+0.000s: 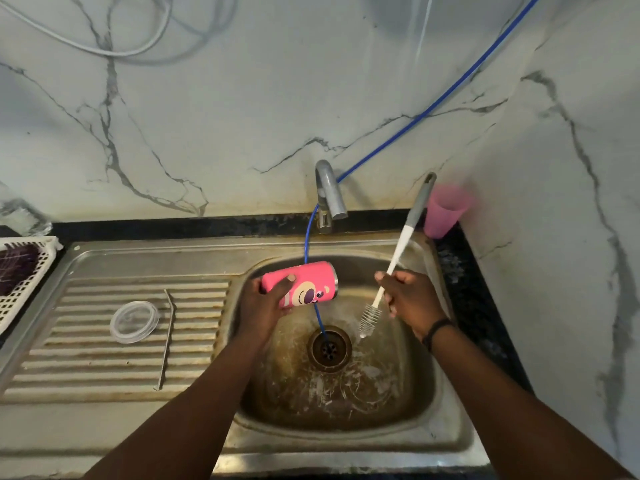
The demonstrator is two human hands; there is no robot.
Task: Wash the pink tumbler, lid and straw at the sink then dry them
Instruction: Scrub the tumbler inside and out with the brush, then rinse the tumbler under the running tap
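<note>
My left hand (265,303) grips the pink tumbler (304,284) on its side over the sink basin (408,403), its mouth turned right. A long bottle brush (398,251) is held by my right hand (408,296), bristle end (369,318) pointing down over the basin, just right of the tumbler's mouth and apart from it. The clear round lid (134,321) lies on the ribbed drainboard (86,368) to the left. Beside the lid lies the thin metal straw (168,337), stretched front to back.
A grey tap (330,192) stands at the back of the sink, with a blue hose (415,117) running down to the drain (329,348). A pink cup (445,211) stands at the back right corner. A white basket (20,271) sits far left. Marble walls close the back and right.
</note>
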